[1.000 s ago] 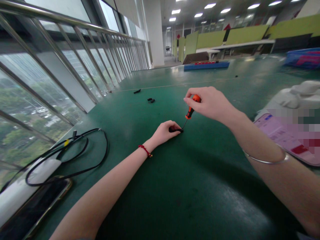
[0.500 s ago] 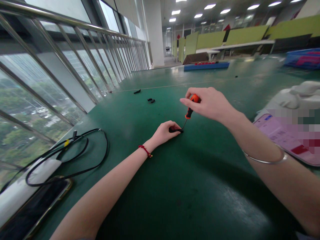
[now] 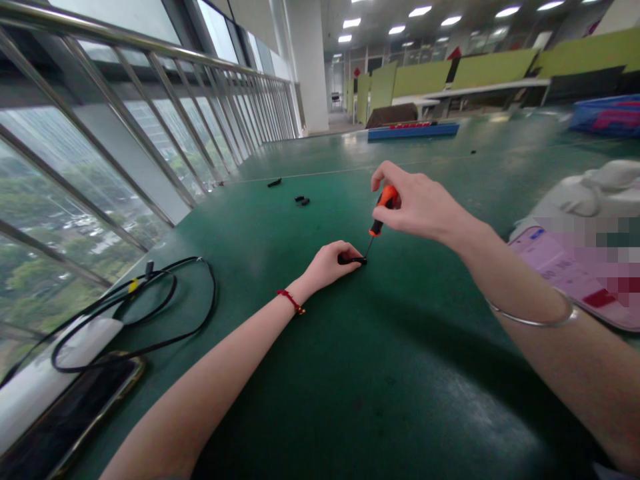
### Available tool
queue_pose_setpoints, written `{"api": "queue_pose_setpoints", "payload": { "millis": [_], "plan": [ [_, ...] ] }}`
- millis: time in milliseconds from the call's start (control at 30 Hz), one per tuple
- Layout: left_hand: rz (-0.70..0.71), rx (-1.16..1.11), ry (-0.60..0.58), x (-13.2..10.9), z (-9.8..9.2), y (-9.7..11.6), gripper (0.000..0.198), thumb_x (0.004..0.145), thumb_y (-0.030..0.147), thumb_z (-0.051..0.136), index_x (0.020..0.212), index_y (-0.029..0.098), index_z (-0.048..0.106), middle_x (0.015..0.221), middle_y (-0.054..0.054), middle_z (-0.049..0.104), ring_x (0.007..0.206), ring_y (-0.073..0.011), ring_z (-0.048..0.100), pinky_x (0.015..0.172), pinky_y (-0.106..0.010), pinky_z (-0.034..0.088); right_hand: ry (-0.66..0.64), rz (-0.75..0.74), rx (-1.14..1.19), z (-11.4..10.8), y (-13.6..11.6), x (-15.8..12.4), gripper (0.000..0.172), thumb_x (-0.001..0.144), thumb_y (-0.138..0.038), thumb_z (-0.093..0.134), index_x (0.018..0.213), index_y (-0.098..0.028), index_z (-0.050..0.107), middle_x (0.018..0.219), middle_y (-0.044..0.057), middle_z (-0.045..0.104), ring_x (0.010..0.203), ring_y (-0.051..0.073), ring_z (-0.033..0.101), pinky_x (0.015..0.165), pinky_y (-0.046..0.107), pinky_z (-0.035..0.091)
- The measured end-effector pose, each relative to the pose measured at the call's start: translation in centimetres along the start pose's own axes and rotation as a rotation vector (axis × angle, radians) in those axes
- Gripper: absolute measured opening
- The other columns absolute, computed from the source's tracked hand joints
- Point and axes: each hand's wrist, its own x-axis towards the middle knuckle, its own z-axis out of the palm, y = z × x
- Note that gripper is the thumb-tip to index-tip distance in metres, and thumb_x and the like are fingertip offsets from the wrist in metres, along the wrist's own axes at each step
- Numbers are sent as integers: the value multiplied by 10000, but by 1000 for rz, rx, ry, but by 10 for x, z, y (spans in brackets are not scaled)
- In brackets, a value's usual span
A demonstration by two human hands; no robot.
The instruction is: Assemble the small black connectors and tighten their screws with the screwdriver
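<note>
On the green tabletop (image 3: 320, 360), my left hand (image 3: 331, 265) pinches a small, elongated black part (image 3: 356, 260) and holds it low against the surface. My right hand (image 3: 425, 203) is closed around the orange-and-black handle of a screwdriver (image 3: 386, 201). The screwdriver leans slightly, its thin shaft running down to the right end of the black part. Whether the tip sits in a screw is too small to tell. My right index finger is raised and curved above the handle's top, with the thumb on its near side.
Several small black pieces (image 3: 302, 200) lie beyond my left hand. At left are a looped black cable (image 3: 215, 293), a phone (image 3: 75, 413) and a metal railing (image 3: 150, 53). A pink-screened device (image 3: 537, 257) lies at right, with a blue tray (image 3: 415, 133) and blue basket (image 3: 605, 120) farther back.
My right index finger has lifted and the fingers have shifted their grip on the screwdriver handle. My left hand and the black part have stayed in place.
</note>
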Motion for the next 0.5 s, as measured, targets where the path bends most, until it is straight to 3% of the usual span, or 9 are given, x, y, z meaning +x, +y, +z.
{"api": "queue_pose_setpoints", "payload": {
  "millis": [133,267,400,500],
  "plan": [
    [-3,5,4,0,0,0,138,779,208,654,898,146,687,823,-33,642,746,-129,580,708,-267,485,-8,37,-23,0,-1,0,248,825,-411,454,821,-225,617,654,19,610,605,169,507,566,288,308],
    [-5,17,1,0,0,0,145,779,221,656,902,151,688,826,-32,642,742,-129,580,698,-264,483,-10,8,-10,0,0,-1,270,756,-356,533,984,-233,609,687,9,625,614,171,513,582,285,316],
    [1,11,2,0,0,-1,142,781,217,654,900,149,689,829,-36,643,747,-130,583,701,-264,486,-10,35,-15,0,0,-1,251,814,-408,464,841,-223,633,666,21,617,618,173,516,582,292,315],
    [0,12,1,0,0,-1,142,783,220,654,900,148,688,832,-36,643,747,-130,585,701,-264,486,-13,15,0,0,0,-1,240,767,-370,521,927,-223,624,670,9,613,610,167,512,579,286,317]
  ]
}}
